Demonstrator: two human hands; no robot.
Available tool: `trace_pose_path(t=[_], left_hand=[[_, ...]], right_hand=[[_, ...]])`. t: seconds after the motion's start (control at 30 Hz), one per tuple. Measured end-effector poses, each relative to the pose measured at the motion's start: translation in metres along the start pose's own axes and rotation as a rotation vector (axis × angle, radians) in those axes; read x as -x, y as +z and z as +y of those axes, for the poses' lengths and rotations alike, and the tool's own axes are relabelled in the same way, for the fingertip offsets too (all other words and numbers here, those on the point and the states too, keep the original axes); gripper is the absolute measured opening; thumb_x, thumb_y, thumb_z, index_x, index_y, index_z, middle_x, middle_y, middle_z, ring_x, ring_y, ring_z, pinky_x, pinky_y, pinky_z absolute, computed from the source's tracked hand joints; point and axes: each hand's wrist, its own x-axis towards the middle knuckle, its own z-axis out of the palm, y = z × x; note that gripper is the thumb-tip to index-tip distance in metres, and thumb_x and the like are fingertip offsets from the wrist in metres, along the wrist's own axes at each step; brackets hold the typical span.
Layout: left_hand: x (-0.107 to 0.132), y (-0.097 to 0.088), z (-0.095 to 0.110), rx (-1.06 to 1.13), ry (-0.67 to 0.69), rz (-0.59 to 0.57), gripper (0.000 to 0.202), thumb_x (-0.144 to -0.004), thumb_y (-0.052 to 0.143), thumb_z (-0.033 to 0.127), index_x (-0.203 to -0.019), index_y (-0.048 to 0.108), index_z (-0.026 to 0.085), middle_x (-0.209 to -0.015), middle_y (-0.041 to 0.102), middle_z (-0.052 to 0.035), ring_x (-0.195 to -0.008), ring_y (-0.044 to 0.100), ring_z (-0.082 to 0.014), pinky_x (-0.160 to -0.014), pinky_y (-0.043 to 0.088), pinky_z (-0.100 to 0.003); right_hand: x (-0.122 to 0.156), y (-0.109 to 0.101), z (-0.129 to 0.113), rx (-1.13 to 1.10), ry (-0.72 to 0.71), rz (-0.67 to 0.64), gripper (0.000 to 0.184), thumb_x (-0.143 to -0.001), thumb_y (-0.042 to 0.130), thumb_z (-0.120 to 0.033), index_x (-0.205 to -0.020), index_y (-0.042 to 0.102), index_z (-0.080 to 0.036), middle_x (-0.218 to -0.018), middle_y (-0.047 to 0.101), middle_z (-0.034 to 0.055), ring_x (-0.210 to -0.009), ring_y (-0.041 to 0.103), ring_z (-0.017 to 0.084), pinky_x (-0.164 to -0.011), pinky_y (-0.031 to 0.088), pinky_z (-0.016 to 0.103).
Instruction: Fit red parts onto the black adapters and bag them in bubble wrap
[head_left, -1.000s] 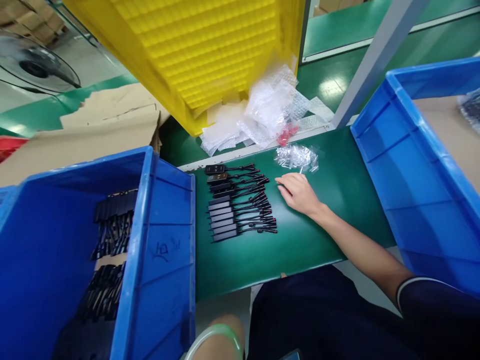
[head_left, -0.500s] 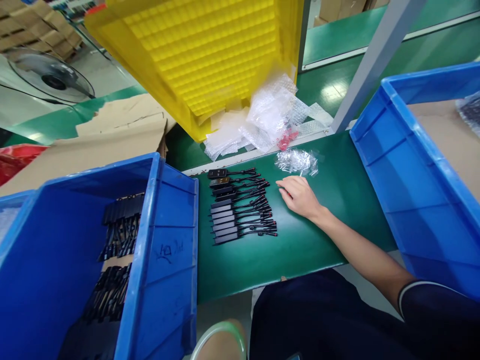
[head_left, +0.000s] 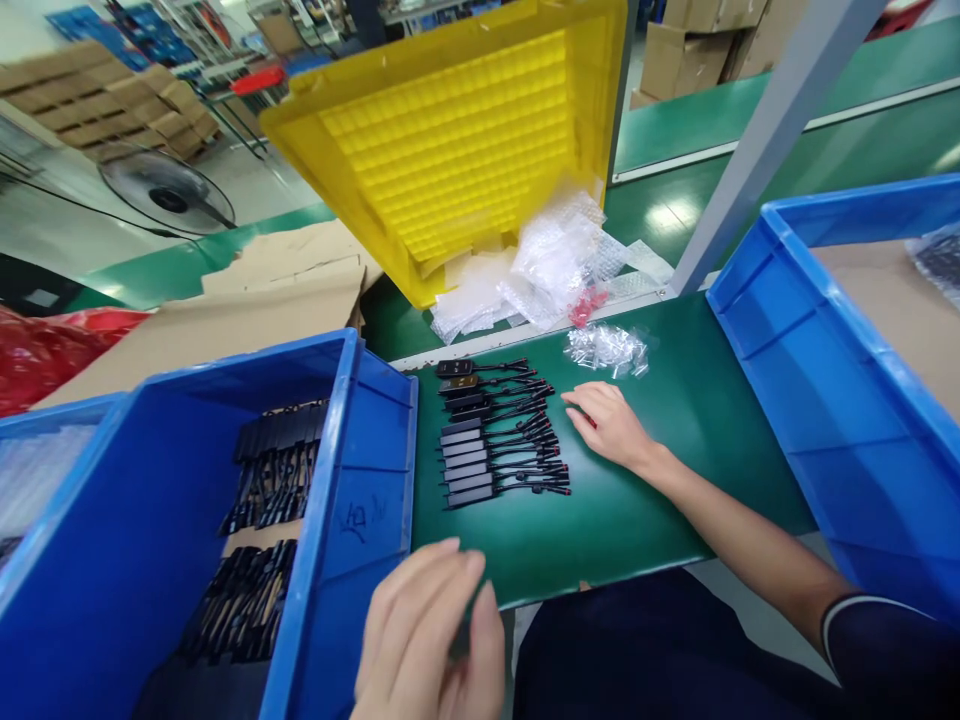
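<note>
My right hand [head_left: 611,427] rests over the green table with its fingers curled, and a small red piece [head_left: 590,419] shows under them. Left of it lies a column of flat black electronic modules [head_left: 466,470] with short cables, their plugs pointing toward the hand. Some cable ends are red. Raised in the foreground, my left hand [head_left: 435,635] is slightly blurred, its fingers bent and the thumb apart, with nothing visible between them. Just beyond the right hand sits a heap of small clear plastic pieces [head_left: 609,350].
A blue crate [head_left: 367,470] at left holds many black cabled modules [head_left: 259,600]. Another blue crate [head_left: 817,330] stands at right. Behind the table are bubble-wrap bags [head_left: 555,260], a tilted yellow tray [head_left: 300,130] and a grey post [head_left: 765,150].
My left hand has come into view at the bottom centre. The view has shifted, while my right hand stays at nearly the same place on the table, with red now showing under its fingers.
</note>
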Motion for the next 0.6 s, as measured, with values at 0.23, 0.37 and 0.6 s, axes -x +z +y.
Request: trace_pose_path(t=[0.23,0.37,0.6], left_hand=[[0.017,0.044,-0.103,-0.315,-0.060,-0.238,0.031,-0.093,0.042,0.032,-0.112,0.060,0.016,-0.103,0.064,-0.0136,-0.092,0.060,-0.0289,-0.075,0.052,-0.044],[0.030,0.059,-0.126,-0.163,-0.134,-0.248,0.032,-0.092,0.043,0.035,-0.115,0.057,0.018,-0.107,0.063,-0.0129,-0.100,0.060,-0.0294,-0.082,0.052,-0.044],[0.033,0.051,-0.096,0.102,-0.324,-0.308,0.021,-0.085,0.049,0.018,-0.099,0.064,0.021,-0.102,0.064,-0.0103,-0.099,0.059,-0.0256,-0.087,0.049,-0.041]], right_hand=[[0.014,0.012,-0.067,-0.122,-0.154,-0.283,0.017,-0.094,0.052,-0.030,-0.096,0.063,-0.017,-0.092,0.066,0.0080,-0.092,0.054,0.022,-0.080,0.043,0.036],[0.024,0.030,-0.089,0.003,-0.160,-0.418,0.015,-0.091,0.056,-0.026,-0.102,0.061,-0.017,-0.098,0.062,0.0090,-0.092,0.052,0.024,-0.077,0.044,0.036],[0.051,0.054,-0.088,0.043,-0.188,-0.288,0.014,-0.090,0.048,-0.016,-0.085,0.061,-0.021,-0.084,0.062,0.0076,-0.078,0.057,0.023,-0.067,0.049,0.038]])
